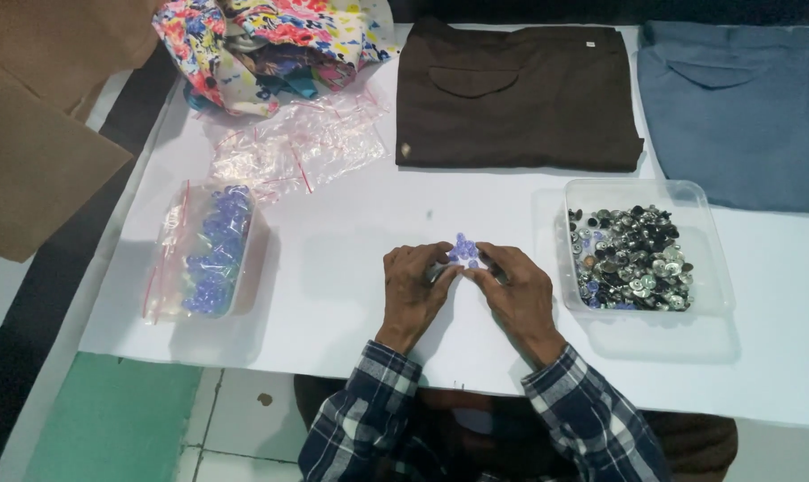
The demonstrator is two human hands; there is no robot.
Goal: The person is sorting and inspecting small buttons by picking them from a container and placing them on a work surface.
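Observation:
My left hand [415, 287] and my right hand [516, 290] rest together on the white table [351, 268], fingertips meeting around a small clear bag of purple buttons [462, 252]. Both hands pinch this bag between them. To the right, a clear plastic tray [717, 259] holds many dark and silver buttons [629, 259]. To the left, another clear tray [254, 254] carries a zip bag filled with purple and blue buttons [210, 259].
A pile of empty clear zip bags [297, 143] lies at the back left beside a crumpled floral cloth [271, 45]. Folded brown trousers [516, 98] and folded blue-grey trousers [744, 112] lie along the far edge. Brown fabric [38, 116] hangs at the left.

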